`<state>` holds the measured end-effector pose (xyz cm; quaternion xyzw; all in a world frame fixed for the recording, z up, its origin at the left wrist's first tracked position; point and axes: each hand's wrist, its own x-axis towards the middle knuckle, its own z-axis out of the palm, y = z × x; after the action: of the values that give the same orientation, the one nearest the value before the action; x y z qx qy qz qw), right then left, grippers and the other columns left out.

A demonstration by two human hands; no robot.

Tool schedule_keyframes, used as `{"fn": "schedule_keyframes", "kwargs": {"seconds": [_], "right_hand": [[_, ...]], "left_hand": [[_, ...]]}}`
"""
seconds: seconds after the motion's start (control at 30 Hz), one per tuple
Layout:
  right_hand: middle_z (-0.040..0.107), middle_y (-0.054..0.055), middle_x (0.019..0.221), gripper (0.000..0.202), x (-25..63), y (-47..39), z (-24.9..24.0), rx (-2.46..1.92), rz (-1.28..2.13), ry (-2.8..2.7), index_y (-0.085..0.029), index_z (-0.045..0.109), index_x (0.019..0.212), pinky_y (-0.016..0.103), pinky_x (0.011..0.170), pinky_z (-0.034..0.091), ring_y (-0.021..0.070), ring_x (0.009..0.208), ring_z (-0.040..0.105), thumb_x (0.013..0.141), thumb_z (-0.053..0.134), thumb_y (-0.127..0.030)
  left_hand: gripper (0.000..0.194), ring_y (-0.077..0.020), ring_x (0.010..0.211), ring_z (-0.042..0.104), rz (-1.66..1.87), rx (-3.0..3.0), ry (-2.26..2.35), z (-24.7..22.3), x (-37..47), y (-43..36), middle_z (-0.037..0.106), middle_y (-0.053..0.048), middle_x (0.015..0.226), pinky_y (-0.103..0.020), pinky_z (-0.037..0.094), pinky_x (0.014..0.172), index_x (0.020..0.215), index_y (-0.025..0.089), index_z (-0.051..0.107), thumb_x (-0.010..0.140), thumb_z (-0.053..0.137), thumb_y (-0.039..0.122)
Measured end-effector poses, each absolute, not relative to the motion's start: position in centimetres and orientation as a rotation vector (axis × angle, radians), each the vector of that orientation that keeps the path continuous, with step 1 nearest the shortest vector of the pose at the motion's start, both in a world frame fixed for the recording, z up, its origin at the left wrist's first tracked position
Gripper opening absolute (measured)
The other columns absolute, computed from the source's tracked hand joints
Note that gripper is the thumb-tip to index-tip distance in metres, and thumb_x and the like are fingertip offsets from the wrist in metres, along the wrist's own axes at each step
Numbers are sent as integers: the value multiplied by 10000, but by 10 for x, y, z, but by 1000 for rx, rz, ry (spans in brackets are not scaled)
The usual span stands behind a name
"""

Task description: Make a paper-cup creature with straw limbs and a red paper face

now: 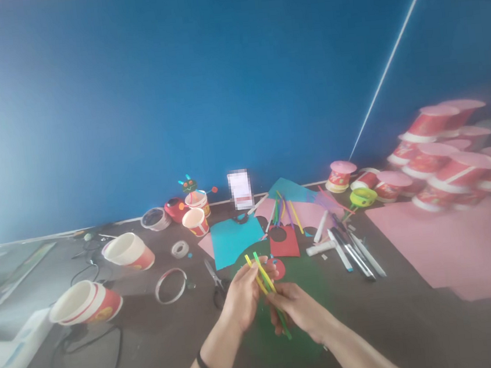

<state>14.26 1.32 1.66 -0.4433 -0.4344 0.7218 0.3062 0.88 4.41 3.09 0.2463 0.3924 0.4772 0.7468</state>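
Observation:
Near the table's front, my left hand (pixel 246 288) grips the upper part of some thin yellow and green straws (pixel 264 275). My right hand (pixel 291 305) pinches the same straws lower down, and a green end sticks out below its fingers. Under both hands lies a dark green paper sheet (pixel 301 277). Just behind them are a red paper square with a round hole (pixel 290 243) and a small red disc (pixel 278 268). Scissors (pixel 214 278) lie left of my left hand. More coloured straws (pixel 295 217) rest on pink and blue paper behind.
Paper cups (pixel 132 251) and a tape ring (pixel 171 285) stand left, with a power strip (pixel 21 348) and cables. Markers (pixel 358 251) lie right of centre. Large pink sheets (pixel 445 245) and stacked red cups (pixel 455 171) fill the right side.

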Motion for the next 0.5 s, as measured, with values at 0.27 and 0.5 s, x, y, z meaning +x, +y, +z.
{"fn": "schedule_keyframes", "kwargs": {"seconds": [0.27,0.5], "right_hand": [[546,-38,532,428,139,9,6,-1177,1905,-1012,-166,506,760,210,391,372,104,374,509,821,434,-584],[453,-69,455,476,131,5,2,-1150,1840,-1070,-156,543,744,193,320,308,75,287,403,823,416,-608]], "left_hand": [[267,-273,972,623,986,513,763,31,4,42,680,-147,1012,-360,478,825,1052,115,631,816,575,226],[321,-283,1017,602,976,523,687,28,2,42,672,-154,1034,-369,442,860,1136,100,583,851,540,240]]}}
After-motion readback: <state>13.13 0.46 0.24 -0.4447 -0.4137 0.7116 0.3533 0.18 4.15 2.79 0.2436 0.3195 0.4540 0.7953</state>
